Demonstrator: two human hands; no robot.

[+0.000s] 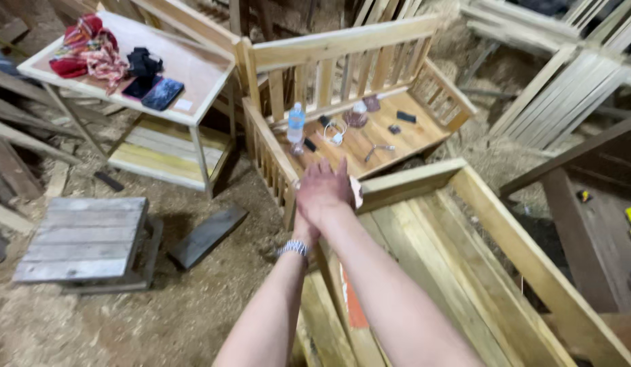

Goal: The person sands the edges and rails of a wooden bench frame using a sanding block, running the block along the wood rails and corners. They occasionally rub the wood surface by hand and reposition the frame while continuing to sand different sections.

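The right hand [323,190] lay flat over the left hand [305,228], both pressed on the frame [404,182] corner. Its top rail ran toward three o'clock. Whether the fingers gripped anything, I cannot tell.

Clear water bottle [296,126], pale label, upright on slatted wooden bench [397,139].

Both my arms extend fwd, forearms bare, converging at the wrists. My right hand [323,190] lies on top, back facing up, fingers straight and together, pointing away. My left hand [306,230] sits beneath it, mostly hidden; grip state not visible. Metal wristband on left wrist.
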